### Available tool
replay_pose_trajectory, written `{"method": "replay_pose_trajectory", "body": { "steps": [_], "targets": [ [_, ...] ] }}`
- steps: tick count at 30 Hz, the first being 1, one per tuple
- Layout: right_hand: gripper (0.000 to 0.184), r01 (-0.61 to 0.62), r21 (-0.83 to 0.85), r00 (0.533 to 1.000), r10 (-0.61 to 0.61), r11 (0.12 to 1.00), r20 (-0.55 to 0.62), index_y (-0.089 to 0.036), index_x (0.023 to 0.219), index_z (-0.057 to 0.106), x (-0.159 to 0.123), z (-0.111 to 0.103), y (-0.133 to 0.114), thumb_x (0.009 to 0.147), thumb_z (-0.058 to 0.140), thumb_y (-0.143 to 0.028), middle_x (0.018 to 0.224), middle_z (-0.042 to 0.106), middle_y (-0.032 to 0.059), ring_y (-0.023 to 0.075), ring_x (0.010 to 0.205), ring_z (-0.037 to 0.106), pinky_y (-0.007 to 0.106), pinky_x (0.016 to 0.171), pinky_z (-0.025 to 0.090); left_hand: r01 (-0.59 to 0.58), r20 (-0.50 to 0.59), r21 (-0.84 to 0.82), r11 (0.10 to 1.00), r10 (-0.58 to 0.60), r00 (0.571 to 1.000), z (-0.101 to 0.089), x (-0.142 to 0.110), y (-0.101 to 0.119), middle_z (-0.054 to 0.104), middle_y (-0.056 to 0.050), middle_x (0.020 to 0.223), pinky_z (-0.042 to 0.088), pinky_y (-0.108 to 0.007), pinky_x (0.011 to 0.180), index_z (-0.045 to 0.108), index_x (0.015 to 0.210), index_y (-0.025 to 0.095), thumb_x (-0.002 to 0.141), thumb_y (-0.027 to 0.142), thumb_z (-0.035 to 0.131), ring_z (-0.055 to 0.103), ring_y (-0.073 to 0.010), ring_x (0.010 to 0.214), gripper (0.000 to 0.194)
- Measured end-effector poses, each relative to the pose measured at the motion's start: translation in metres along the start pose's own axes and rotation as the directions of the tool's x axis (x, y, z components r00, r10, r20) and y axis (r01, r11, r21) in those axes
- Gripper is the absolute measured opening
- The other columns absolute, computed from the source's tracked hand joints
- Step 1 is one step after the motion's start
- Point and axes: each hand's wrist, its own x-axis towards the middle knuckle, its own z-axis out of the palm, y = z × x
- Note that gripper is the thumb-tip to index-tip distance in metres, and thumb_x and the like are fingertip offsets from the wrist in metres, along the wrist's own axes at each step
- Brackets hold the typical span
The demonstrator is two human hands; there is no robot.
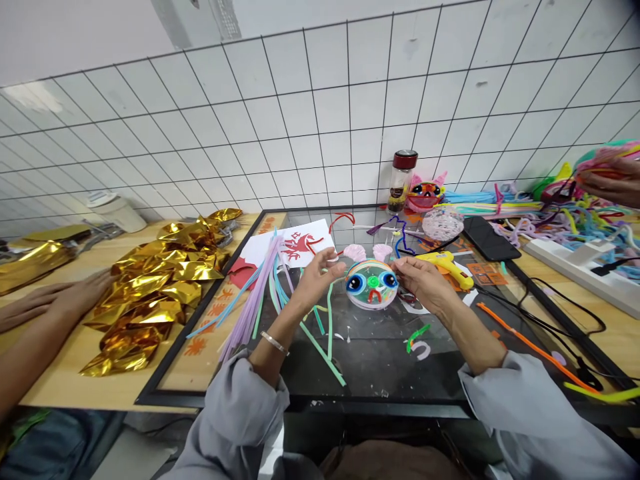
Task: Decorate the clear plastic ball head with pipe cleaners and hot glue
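Note:
A clear round animal-face ornament (372,298) sits upright in front of me, with pink fuzzy ears, big blue eyes, a green nose and a red mouth. My right hand (423,283) pinches its right edge with thumb and fingers. On the other side, my left hand (317,280) is beside the ornament, thumb and fingers apart. A red pipe cleaner (311,245) shows behind my left fingers; whether they touch it is unclear. Green and pale pipe-cleaner scraps (419,341) lie in front of my right hand.
Lilac pipe cleaners (253,293) and a paper with a red cutout (300,245) lie left. A yellow glue gun (453,267), phone (491,238), cables and power strip (583,270) are right. Gold foil (155,287) lies by another person's arm (55,320); another hand (613,183) holds colourful material.

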Motion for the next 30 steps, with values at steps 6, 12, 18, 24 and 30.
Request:
{"method": "replay_pose_trajectory", "body": {
  "steps": [6,12,18,24,30],
  "targets": [
    [0.038,0.0,-0.017,1.0,0.0,1.0,0.009,-0.02,0.064,0.064,-0.001,0.0,-0.001,0.053,0.085,-0.05,0.071,0.061,-0.0012,0.012,0.067,0.055,0.026,0.065,0.044,0.145,0.355,-0.091,0.985,-0.104,0.929,0.005,-0.004,0.0,0.028,-0.022,0.157,0.037,-0.053,0.11,0.029,0.151,0.019,0.055,0.058,0.083,0.035,-0.0408,0.141,0.117],
    [0.044,-0.018,0.005,1.0,0.018,1.0,-0.016,-0.02,0.064,0.065,-0.001,0.002,-0.001,0.046,0.087,-0.053,0.069,0.061,-0.0017,0.0119,0.066,0.052,0.026,0.064,0.043,0.07,0.356,-0.074,0.995,-0.039,0.934,0.018,-0.005,-0.007,0.035,-0.018,0.155,0.032,-0.052,0.115,0.027,0.151,0.018,0.053,0.051,0.086,0.034,-0.0386,0.142,0.119],
    [0.043,-0.024,0.049,1.0,0.024,0.999,-0.013,-0.019,0.063,0.066,-0.002,0.005,-0.001,0.047,0.088,-0.052,0.071,0.062,-0.0012,0.0121,0.069,0.054,0.026,0.066,0.042,0.019,0.326,-0.01,1.0,-0.015,0.945,0.026,-0.008,-0.004,0.062,-0.012,0.123,0.048,-0.043,0.099,0.046,0.132,0.014,0.055,0.049,0.085,0.059,-0.0309,0.113,0.093],
    [0.042,0.028,0.048,1.0,-0.028,0.998,-0.001,-0.019,0.065,0.065,-0.005,0.01,0.0,0.051,0.085,-0.053,0.075,0.064,0.0006,0.0132,0.072,0.055,0.027,0.069,0.044,0.018,0.289,0.058,0.998,-0.034,0.957,0.026,-0.011,-0.003,0.064,-0.009,0.112,0.051,-0.036,0.087,0.05,0.116,0.015,0.055,0.044,0.086,0.062,-0.0264,0.104,0.076],
    [0.042,0.13,-0.115,0.989,-0.136,0.985,-0.049,-0.021,0.072,0.062,0.004,-0.007,-0.001,0.059,0.076,-0.058,0.081,0.065,0.0035,0.0192,0.079,0.06,0.034,0.076,0.047,0.074,0.268,0.014,0.997,-0.075,0.96,0.029,-0.013,0.003,0.065,-0.01,0.115,0.052,-0.036,0.088,0.048,0.118,0.015,0.053,0.038,0.086,0.062,-0.0266,0.105,0.078]
  ]
}}
